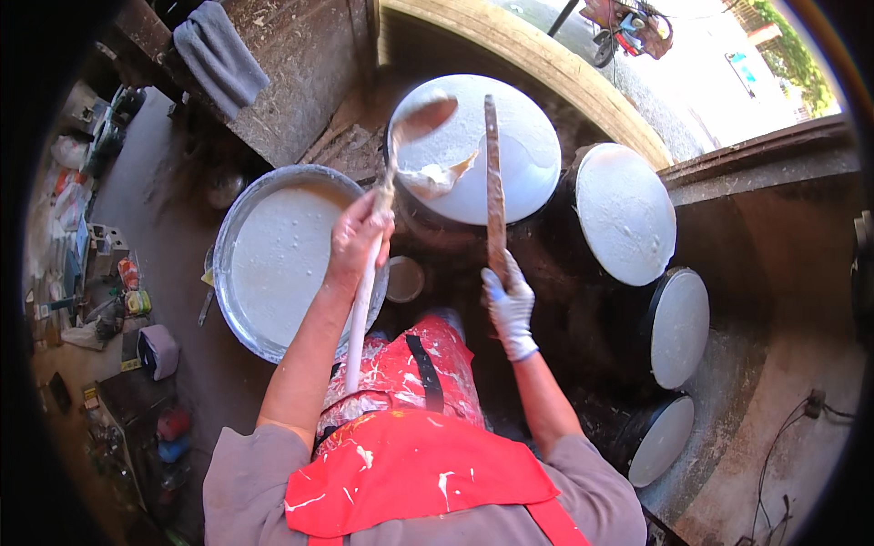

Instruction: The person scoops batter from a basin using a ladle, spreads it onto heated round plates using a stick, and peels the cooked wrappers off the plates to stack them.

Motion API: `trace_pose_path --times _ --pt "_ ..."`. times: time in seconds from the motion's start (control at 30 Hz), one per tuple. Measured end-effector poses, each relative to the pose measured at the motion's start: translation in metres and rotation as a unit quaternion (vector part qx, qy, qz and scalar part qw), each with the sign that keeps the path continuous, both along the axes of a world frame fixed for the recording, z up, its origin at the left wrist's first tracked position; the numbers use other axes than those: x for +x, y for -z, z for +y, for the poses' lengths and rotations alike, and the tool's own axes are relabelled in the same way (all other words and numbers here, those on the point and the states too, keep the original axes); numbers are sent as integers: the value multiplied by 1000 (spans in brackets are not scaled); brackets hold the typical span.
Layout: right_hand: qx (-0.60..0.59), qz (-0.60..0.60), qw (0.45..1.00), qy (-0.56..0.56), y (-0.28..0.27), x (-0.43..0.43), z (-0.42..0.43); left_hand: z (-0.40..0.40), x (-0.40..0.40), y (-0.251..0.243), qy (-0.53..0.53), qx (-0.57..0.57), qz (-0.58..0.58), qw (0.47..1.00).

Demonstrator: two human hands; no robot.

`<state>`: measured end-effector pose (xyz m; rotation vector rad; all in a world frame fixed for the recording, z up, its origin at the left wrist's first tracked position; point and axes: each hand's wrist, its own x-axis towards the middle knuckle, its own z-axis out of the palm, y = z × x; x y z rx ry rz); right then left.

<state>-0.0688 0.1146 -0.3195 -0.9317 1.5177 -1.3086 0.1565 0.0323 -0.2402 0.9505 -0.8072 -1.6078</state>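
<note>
My bare left hand [360, 235] grips the pale shaft of a long-handled ladle [363, 300]. The ladle's blurred bowl is raised over the left part of a large round vat [529, 181] of white liquid. My right hand [511, 307], in a white glove, holds a long, flat brown wooden stick [494, 170] whose far end reaches over the same vat; contact with the liquid cannot be made out. On the vat's surface lies a wrinkled, cream-coloured film [440, 176]. A wide metal basin [229, 300] of whitish, bubbly liquid stands at the left, partly behind my left forearm.
Several more vats, including one at upper right [626, 215] and one below it [679, 327], line the right side. A small round vessel [405, 280] sits between my hands, low down. A grey towel [218, 58] hangs upper left. A pale curved ledge [539, 51] runs behind the vats.
</note>
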Motion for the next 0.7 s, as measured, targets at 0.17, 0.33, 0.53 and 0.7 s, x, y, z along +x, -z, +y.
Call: trace_pose_path --times 0.17,0.33,0.53,0.7 --pt "73 -235 969 -12 30 126 -40 3 56 2 -48 22 -7 999" --pt "171 -226 958 50 48 146 -21 60 111 58 -83 109 -47 990" --pt "198 -257 943 69 30 82 31 75 107 78 -56 161 -46 984" --pt "258 -269 925 69 31 7 44 68 87 82 -24 171 -48 984"
